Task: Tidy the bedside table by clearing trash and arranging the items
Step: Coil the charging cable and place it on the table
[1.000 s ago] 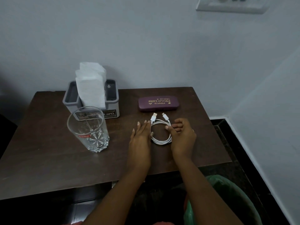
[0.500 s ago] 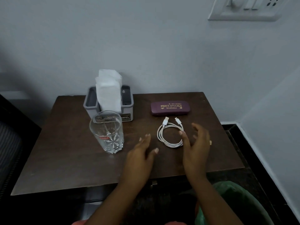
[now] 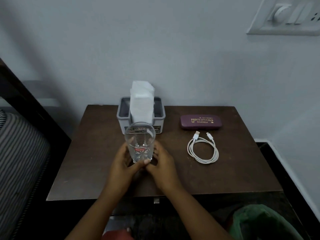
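A clear drinking glass (image 3: 140, 139) stands upright on the dark brown bedside table (image 3: 90, 163), just in front of the grey tissue holder (image 3: 158, 118). My left hand (image 3: 123, 165) and my right hand (image 3: 163, 163) both wrap around the glass's lower part, thumbs meeting at its base. White tissues (image 3: 142, 103) stick up from the holder. A coiled white USB cable (image 3: 202, 149) lies to the right, apart from my hands. Behind it rests a purple glasses case (image 3: 200, 122) with gold lettering.
A wall stands right behind the table, with a switch plate (image 3: 287, 16) at upper right. A striped bed edge (image 3: 19, 161) and dark frame lie to the left. A green bin bag (image 3: 263, 224) sits on the floor at lower right. A drawer handle (image 3: 156, 200) shows below the table's front edge.
Both hands left the coiled cable and moved left to the glass, which they now hold. The camera view shifted, so the table sits further right in the frame.
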